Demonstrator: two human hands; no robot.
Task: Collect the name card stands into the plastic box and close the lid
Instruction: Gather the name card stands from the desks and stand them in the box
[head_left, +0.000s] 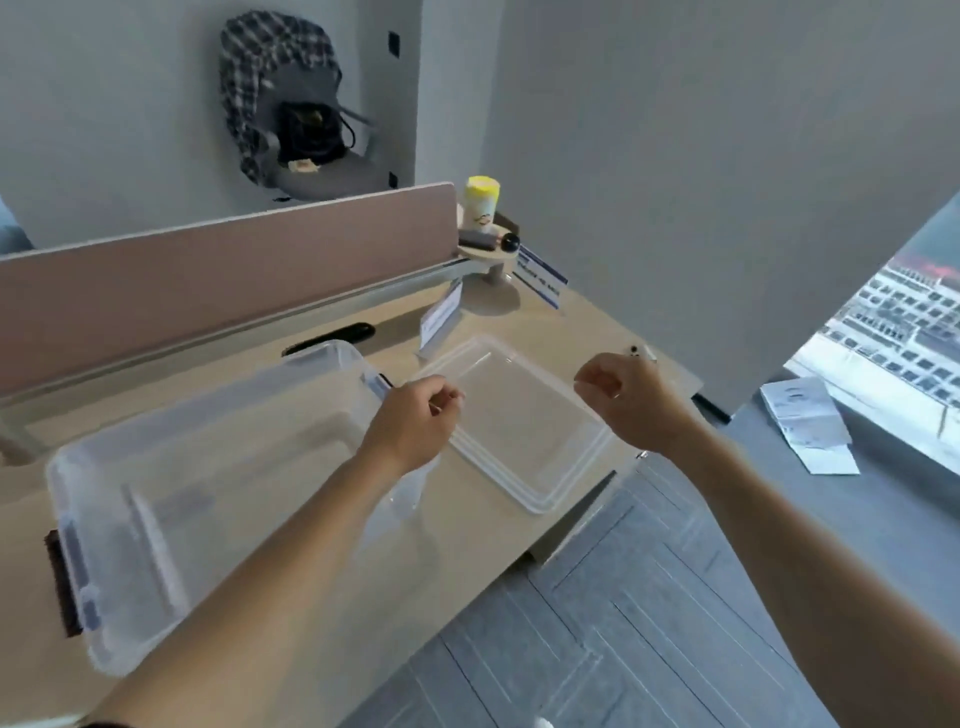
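Observation:
A clear plastic box stands open on the desk at the left. Its clear lid lies flat to the right of it. Two name card stands are at the back: one just behind the lid, another farther right near the desk edge. My left hand hovers over the lid's left rim, fingers loosely curled, holding nothing. My right hand hovers over the lid's right rim, fingers loosely curled and empty. Whether either hand touches the lid is unclear.
A pink divider panel runs along the back of the desk. A yellow-capped canister sits on a small round shelf. A black pen-like object lies behind the box. The desk's right edge drops to the floor.

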